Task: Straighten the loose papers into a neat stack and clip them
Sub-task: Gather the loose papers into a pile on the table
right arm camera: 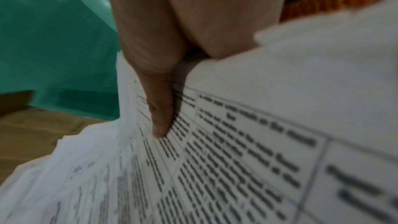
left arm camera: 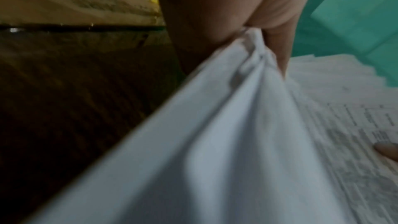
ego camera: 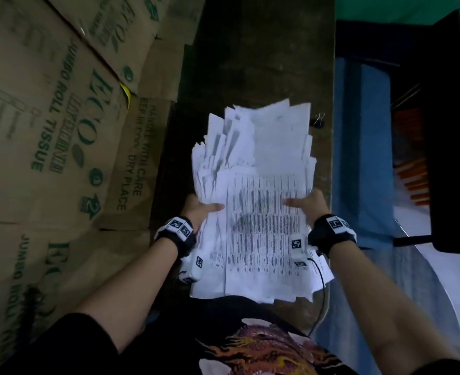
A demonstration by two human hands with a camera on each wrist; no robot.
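A thick, uneven pile of printed white papers [ego camera: 261, 201] is lifted above the dark wooden table [ego camera: 250, 63], its far sheets fanned out and misaligned. My left hand [ego camera: 200, 209] grips the pile's left edge, thumb on top, fingers hidden beneath. My right hand [ego camera: 308, 204] grips the right edge the same way. In the left wrist view the papers [left arm camera: 247, 142] bunch up against my thumb. In the right wrist view my thumb presses on the printed top sheet [right arm camera: 237, 159]. A black binder clip [ego camera: 318, 121] lies on the table just beyond the pile's far right corner.
Flattened brown cardboard boxes [ego camera: 61, 131] cover the left side. A blue cloth surface [ego camera: 364, 158] lies to the right of the table, with a dark tray of orange items [ego camera: 415, 182] beyond it. A green wall [ego camera: 399, 6] stands behind.
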